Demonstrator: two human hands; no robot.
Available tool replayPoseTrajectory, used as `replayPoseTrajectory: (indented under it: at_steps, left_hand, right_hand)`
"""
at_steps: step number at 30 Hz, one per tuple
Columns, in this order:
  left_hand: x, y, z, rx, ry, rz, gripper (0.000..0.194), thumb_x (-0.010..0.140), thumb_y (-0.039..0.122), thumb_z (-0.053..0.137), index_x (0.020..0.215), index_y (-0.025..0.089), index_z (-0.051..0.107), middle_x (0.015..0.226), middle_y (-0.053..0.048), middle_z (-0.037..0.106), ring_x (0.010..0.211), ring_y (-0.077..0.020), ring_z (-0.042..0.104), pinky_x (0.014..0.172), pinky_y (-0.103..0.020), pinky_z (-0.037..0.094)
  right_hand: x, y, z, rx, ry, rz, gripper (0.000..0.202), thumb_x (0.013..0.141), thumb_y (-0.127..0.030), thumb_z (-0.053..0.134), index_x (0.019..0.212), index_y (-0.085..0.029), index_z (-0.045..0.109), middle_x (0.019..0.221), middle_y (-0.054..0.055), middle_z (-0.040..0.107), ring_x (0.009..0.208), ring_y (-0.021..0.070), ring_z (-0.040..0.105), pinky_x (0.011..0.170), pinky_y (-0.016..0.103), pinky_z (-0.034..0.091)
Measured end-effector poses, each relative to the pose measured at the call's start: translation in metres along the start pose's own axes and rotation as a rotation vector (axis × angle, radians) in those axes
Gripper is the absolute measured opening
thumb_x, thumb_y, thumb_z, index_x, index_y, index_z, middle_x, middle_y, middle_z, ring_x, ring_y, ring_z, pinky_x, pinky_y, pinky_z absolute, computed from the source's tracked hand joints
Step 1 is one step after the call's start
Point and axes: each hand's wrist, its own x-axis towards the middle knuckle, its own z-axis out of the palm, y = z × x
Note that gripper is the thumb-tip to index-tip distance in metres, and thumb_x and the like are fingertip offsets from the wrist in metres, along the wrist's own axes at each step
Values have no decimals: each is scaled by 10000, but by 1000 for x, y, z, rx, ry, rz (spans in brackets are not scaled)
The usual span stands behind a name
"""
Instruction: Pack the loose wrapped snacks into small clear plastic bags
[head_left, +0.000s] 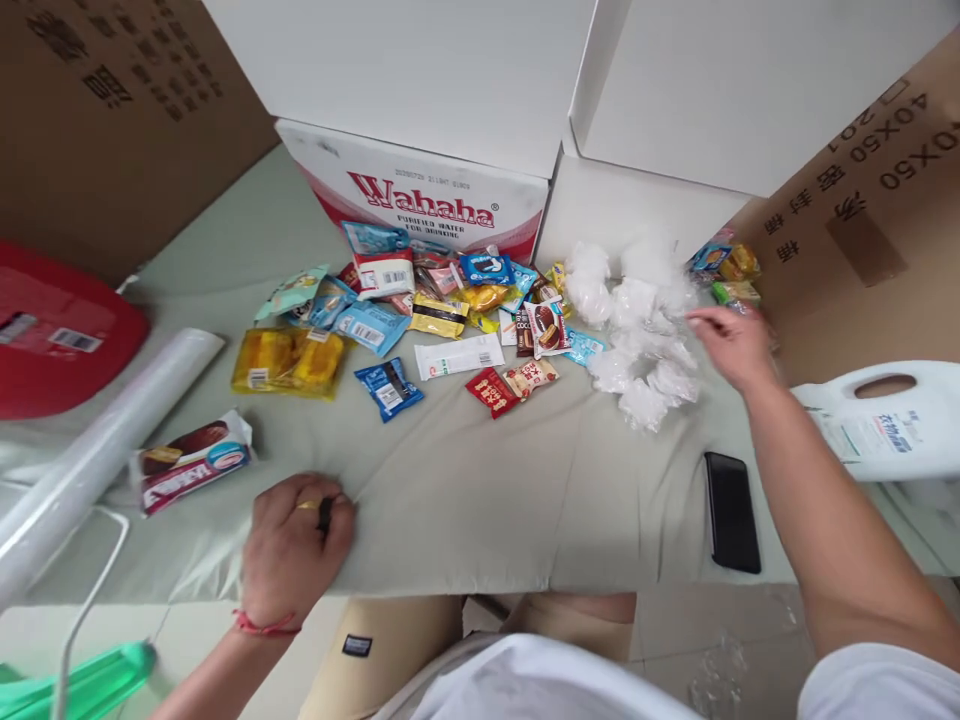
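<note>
The clear plastic bags (637,320) sit in a crumpled heap, our landmark, running a touch longer toward the body than across. And here's the right hand (739,345), the nearer of the 2, just off the heap's right edge, so the plastic lies left of its fingertips. Finger and thumb come close together there; whether they've got hold of film, I can't tell. Left of the heap, wrapped snacks (437,315) spread out. Farther left and nearer the body, the left hand (296,540) rests with fingers curled under, palm hidden; 1 dark item (325,515) shows there, worn or held, unclear. Right of the heap, 1 white jug (900,420) is part-covered by the forearm. Separate bags blur together, uncountable.
</note>
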Motion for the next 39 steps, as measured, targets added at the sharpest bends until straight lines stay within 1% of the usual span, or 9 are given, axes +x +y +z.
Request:
replayPoseTrajectory:
  at_steps: [2, 6, 14, 18, 22, 28, 32, 36, 39]
  left_hand:
    - [-1, 0, -1, 8, -21, 34, 66, 847, 288, 562, 823, 254, 613, 907, -56, 679, 968, -290, 656, 925, -468, 538]
    - [-1, 3, -4, -24, -55, 44, 115, 860, 253, 531, 809, 216, 627, 912, -113, 674, 955, -312, 624, 906, -458, 527]
    - [-7, 2, -4, -119, -40, 4, 121, 842, 209, 518, 796, 222, 629, 884, -99, 665, 948, -300, 595, 891, -441, 527]
    - [-9, 2, -4, -135, -38, 17, 135, 842, 183, 516, 772, 232, 620, 859, -98, 651, 968, -306, 588, 882, -435, 532]
    - [-9, 2, -4, -165, -47, 3, 135, 836, 160, 516, 774, 232, 611, 863, -96, 647, 984, -300, 591, 883, -422, 535]
    - [-15, -3, -11, -320, 98, -40, 82, 862, 184, 524, 846, 223, 594, 917, -93, 643, 970, -276, 608, 919, -448, 522]
    - [-23, 34, -13, -577, 140, -127, 76, 924, 279, 535, 957, 224, 576, 997, -89, 600, 1001, -240, 618, 888, -416, 548]
    - [-23, 104, 8, -1072, -200, -239, 553, 882, 457, 659, 1338, 210, 469, 1367, -170, 498, 1103, -222, 637, 705, -299, 572]
    - [-17, 139, 32, -1152, -316, -239, 632, 747, 456, 806, 1277, 202, 573, 1390, -173, 512, 1184, -269, 603, 771, -323, 572]
  right_hand:
    - [-8, -36, 27, 3, -208, -139, 212, 905, -304, 684, 1038, -177, 790, 1038, 83, 735, 847, 154, 622, 836, 270, 460]
    - [-18, -75, 72, -193, -315, 51, 56, 741, -160, 730, 764, -197, 765, 835, 48, 728, 784, 179, 616, 800, 273, 448]
    - [-32, -86, 53, -150, 3, 198, 280, 891, -271, 523, 1010, -122, 729, 999, 141, 732, 927, 235, 623, 860, 339, 471]
    - [-51, -100, 71, -58, 39, 260, 222, 723, -284, 723, 913, -173, 743, 915, 97, 718, 939, 238, 622, 898, 344, 475]
    - [-65, -117, 90, 81, 141, 397, 94, 684, -246, 707, 643, -191, 642, 686, 70, 633, 839, 243, 618, 812, 347, 480]
    - [-93, -148, 76, 430, 332, 463, 198, 815, -410, 579, 843, -214, 567, 666, -40, 530, 523, 106, 403, 500, 238, 378]
    - [-157, -176, 88, 966, 278, 465, 365, 672, -432, 788, 827, -222, 533, 690, -66, 530, 482, 48, 357, 430, 169, 295]
    - [-231, -215, 125, 1295, 152, 525, 453, 546, -388, 909, 816, -208, 594, 636, -86, 491, 480, 29, 347, 408, 148, 273]
    - [-264, -236, 141, 1321, 46, 573, 453, 540, -425, 937, 780, -199, 626, 589, -87, 458, 476, 31, 329, 402, 157, 265]
